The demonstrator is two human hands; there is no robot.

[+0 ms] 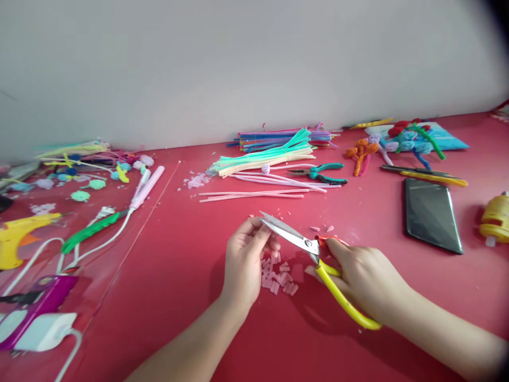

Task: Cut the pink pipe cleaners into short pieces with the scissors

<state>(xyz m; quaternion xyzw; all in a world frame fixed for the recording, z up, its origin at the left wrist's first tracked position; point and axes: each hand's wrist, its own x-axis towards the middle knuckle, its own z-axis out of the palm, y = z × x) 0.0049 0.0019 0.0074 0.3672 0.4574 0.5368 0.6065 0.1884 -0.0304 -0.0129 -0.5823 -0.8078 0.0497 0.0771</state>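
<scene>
My right hand (366, 278) is closed around the handles of the scissors (293, 237), whose blades slant up toward my left hand (244, 257). There my thumb and fingers are bent in, with only a narrow space between them, right by the blade tips; whether they pinch anything I cannot tell. Cut pink pieces (275, 286) lie beneath, on the red tabletop (167, 297) between my hands.

- Single head cam, above and behind the left hand (243, 257) and right hand (368, 276), facing forward and down.
- Range: near; both hands sit inside the frame.
- Covers red table (178, 260) either side of hands, and beyond them up to the wall (222, 69).
</scene>
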